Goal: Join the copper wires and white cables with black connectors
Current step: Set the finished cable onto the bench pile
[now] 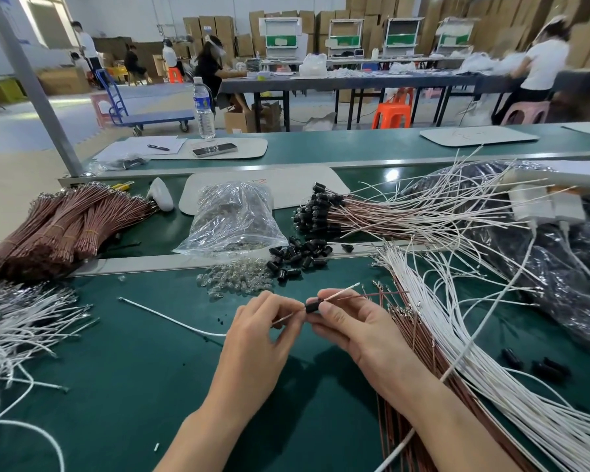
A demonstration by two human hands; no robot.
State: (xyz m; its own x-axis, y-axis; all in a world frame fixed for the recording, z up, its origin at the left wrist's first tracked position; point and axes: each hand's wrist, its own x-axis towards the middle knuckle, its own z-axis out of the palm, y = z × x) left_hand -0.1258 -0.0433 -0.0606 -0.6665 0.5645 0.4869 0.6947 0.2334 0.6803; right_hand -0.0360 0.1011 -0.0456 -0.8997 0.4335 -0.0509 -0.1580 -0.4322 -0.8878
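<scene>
Pinching black connector with right grip, its wire with left grip, over near worktop.
Ringed by loose connectors and glass bulbs beyond, white cables right, copper wires far left.

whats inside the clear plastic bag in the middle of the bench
The crumpled clear plastic bag holds a heap of small clear shiny pieces, like the loose pile in front of it. Glare and wrinkles blur them, so their exact kind cannot be told.
</scene>
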